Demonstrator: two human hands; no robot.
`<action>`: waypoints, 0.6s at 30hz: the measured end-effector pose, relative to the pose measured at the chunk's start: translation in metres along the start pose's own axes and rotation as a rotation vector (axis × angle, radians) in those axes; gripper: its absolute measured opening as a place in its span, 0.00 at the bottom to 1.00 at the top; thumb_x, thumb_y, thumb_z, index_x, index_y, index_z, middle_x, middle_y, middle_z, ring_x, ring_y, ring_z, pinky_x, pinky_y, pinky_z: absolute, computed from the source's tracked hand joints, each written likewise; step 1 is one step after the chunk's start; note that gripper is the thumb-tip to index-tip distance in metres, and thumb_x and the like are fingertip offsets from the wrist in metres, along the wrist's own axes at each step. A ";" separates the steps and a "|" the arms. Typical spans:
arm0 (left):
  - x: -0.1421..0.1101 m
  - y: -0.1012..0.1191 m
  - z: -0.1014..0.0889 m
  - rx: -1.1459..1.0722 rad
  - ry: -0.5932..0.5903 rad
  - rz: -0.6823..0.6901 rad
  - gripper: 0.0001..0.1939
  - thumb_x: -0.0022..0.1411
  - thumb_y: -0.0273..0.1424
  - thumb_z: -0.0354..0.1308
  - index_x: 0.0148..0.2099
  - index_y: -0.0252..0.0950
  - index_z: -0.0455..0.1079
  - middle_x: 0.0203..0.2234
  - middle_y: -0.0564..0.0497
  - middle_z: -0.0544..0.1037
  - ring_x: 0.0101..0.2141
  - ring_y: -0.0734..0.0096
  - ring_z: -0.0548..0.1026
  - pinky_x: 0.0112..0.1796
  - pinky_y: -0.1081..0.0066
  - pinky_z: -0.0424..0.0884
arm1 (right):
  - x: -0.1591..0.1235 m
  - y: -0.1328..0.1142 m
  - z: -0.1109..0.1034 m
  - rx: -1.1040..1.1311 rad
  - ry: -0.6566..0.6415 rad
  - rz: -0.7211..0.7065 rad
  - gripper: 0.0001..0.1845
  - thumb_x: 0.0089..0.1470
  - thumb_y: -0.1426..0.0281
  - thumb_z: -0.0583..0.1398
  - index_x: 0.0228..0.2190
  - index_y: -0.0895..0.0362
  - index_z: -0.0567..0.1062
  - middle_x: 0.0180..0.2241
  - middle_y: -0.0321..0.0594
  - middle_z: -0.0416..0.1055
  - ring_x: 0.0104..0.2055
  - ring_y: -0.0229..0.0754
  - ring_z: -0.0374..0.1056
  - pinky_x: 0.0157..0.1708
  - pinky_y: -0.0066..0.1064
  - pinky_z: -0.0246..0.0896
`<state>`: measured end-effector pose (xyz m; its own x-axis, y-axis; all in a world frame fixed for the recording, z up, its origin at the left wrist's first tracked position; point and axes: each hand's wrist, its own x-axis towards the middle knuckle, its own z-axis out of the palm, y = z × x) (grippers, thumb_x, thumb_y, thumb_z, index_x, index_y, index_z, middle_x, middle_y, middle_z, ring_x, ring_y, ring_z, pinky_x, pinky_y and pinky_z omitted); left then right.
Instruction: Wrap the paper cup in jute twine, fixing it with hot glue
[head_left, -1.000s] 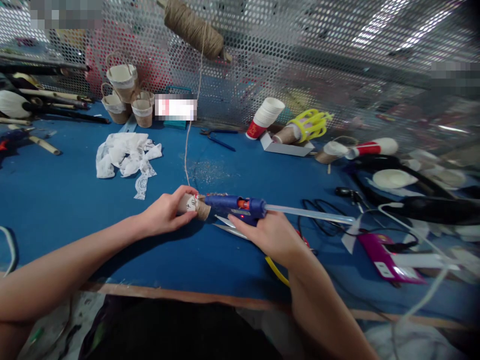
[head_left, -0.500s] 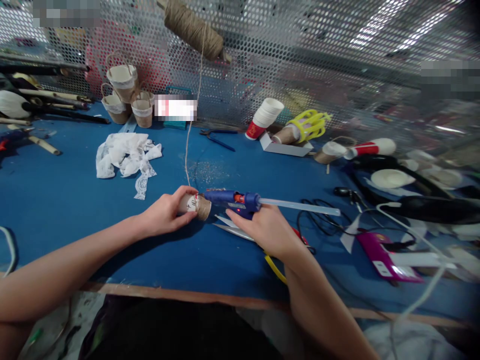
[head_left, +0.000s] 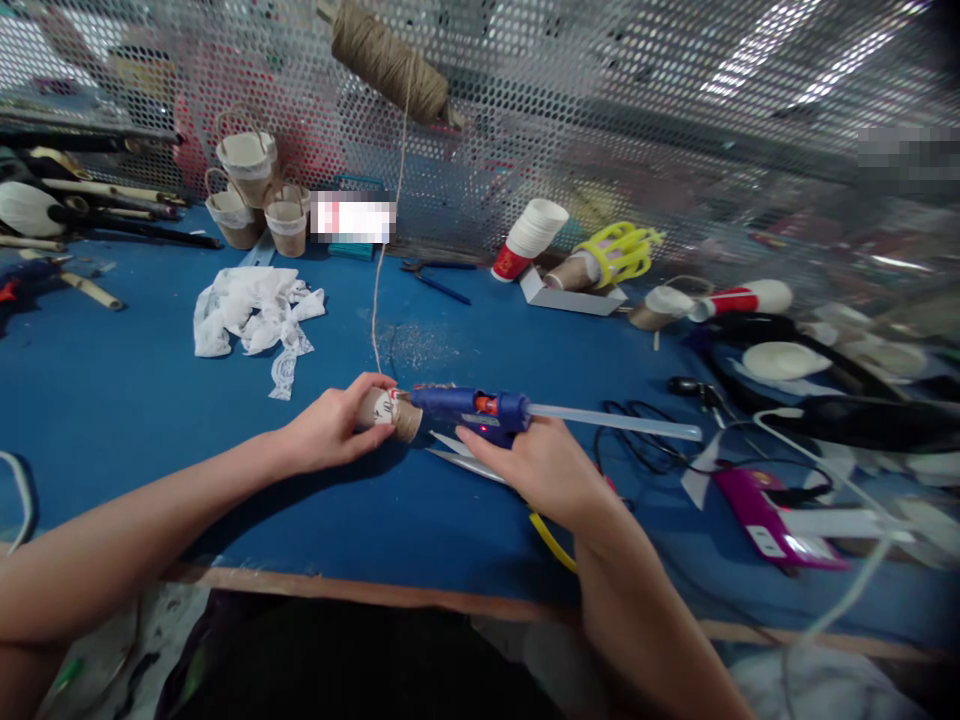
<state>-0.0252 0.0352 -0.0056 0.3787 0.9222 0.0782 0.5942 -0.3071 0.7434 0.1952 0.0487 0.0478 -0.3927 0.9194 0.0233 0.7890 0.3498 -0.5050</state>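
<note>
A small paper cup (head_left: pixel 384 406), partly wound with brown twine, lies on its side in the grip of my left hand (head_left: pixel 341 428). My right hand (head_left: pixel 541 462) is wrapped around a blue glue gun (head_left: pixel 457 402), with a long clear glue stick (head_left: pixel 619 421) poking out of its back end. The gun's nozzle is at the cup beside my left fingers; whether it touches is too small to tell. From the cup a strand of twine (head_left: pixel 376 310) runs up to a twine spool (head_left: pixel 390 62). Below the gun, scissors (head_left: pixel 469 460) lie partly hidden by my right hand.
White lace (head_left: pixel 251 312) is heaped at left, before several twine-covered cups with handles (head_left: pixel 285 222). Blue pliers (head_left: pixel 439 280) and stacked paper cups (head_left: pixel 527 240) sit along the mesh. Cables (head_left: pixel 645 440), a purple box (head_left: pixel 772 525) and other clutter fill the right.
My right hand has drawn the glue gun slightly to the right and down. My left hand and the cup have stayed in place.
</note>
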 end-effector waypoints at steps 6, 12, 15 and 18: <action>0.000 0.000 0.001 0.032 0.004 -0.010 0.23 0.57 0.36 0.50 0.52 0.32 0.55 0.25 0.51 0.72 0.19 0.76 0.66 0.21 0.76 0.60 | 0.004 0.002 0.005 -0.029 0.023 0.053 0.09 0.47 0.66 0.57 0.20 0.57 0.69 0.21 0.38 0.71 0.25 0.40 0.66 0.25 0.30 0.59; 0.000 0.000 0.000 0.015 0.005 0.017 0.21 0.56 0.35 0.50 0.51 0.32 0.55 0.23 0.53 0.71 0.18 0.78 0.64 0.20 0.77 0.58 | -0.002 0.001 0.002 -0.015 0.013 0.046 0.09 0.46 0.66 0.57 0.19 0.56 0.69 0.20 0.38 0.71 0.26 0.42 0.68 0.26 0.30 0.60; 0.000 0.000 0.001 -0.008 0.008 0.032 0.21 0.56 0.35 0.50 0.51 0.31 0.55 0.23 0.53 0.70 0.18 0.78 0.64 0.20 0.78 0.58 | -0.005 0.000 0.001 -0.037 0.018 0.043 0.10 0.46 0.65 0.57 0.18 0.56 0.68 0.21 0.39 0.71 0.26 0.42 0.68 0.27 0.30 0.61; 0.000 0.000 0.001 -0.012 0.006 0.028 0.21 0.56 0.34 0.50 0.51 0.31 0.55 0.23 0.53 0.70 0.18 0.79 0.64 0.20 0.78 0.58 | -0.007 0.002 0.002 -0.051 0.014 0.015 0.10 0.47 0.65 0.56 0.19 0.56 0.68 0.21 0.38 0.72 0.26 0.42 0.68 0.28 0.30 0.61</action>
<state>-0.0246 0.0349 -0.0061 0.3909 0.9146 0.1033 0.5748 -0.3302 0.7487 0.1985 0.0422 0.0454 -0.3744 0.9268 0.0286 0.8180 0.3447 -0.4605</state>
